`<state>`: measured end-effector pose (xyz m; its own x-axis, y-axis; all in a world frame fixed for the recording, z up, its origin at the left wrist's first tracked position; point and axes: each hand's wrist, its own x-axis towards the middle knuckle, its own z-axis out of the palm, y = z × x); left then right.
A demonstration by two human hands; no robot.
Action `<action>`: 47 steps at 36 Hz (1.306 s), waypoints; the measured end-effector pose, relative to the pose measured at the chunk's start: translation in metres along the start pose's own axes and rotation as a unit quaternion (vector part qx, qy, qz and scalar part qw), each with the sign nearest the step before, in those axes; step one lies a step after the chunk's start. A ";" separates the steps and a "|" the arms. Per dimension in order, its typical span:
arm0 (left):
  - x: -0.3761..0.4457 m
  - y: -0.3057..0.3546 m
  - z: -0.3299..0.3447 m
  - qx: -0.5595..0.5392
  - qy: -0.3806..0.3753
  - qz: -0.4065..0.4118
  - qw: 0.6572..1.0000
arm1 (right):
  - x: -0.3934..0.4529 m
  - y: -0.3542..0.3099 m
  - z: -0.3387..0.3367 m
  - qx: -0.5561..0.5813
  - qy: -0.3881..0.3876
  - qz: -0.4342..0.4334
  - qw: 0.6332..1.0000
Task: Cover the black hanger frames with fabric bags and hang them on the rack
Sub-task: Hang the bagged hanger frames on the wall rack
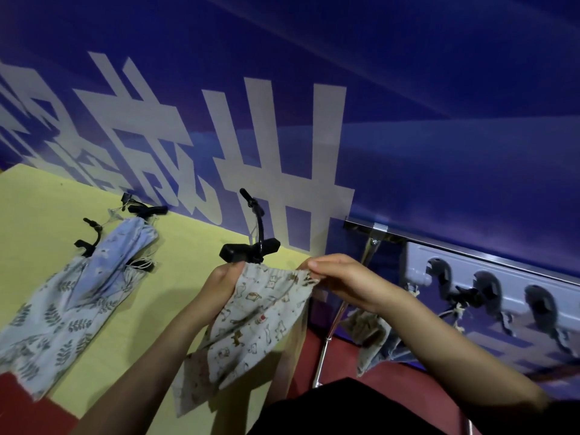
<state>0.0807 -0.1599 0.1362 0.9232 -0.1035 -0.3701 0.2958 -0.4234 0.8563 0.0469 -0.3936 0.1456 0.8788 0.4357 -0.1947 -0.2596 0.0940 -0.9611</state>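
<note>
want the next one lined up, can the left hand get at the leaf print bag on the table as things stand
Probably not yet: the left hand pinches the animal-print bag with the right hand. The leaf-print bag lies uncovered on the yellow table.

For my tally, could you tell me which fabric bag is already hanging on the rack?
The beige bag at right, hanging from the rack.

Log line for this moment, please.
left hand: grips printed bag mouth | right hand: grips mouth | black hanger: hook exposed | rack: one bag hung
</note>
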 end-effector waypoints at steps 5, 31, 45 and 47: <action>0.002 0.003 -0.002 -0.036 0.058 -0.025 0.997 | -0.007 -0.004 -0.003 0.192 -0.010 -0.018 0.981; -0.021 0.003 0.019 -0.118 -0.060 0.009 0.991 | -0.044 -0.014 -0.011 -0.056 0.216 -0.105 0.969; -0.027 0.004 0.042 -0.173 -0.098 -0.009 0.980 | -0.043 -0.004 0.020 0.031 0.105 -0.040 0.993; -0.027 0.003 0.043 -0.196 -0.092 -0.016 0.976 | -0.043 -0.007 0.021 0.013 0.145 -0.052 0.988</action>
<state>0.0462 -0.1968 0.1330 0.8631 -0.2716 -0.4257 0.4276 -0.0553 0.9023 0.0022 -0.3942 0.1644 0.9781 0.1487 -0.1459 -0.1682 0.1502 -0.9742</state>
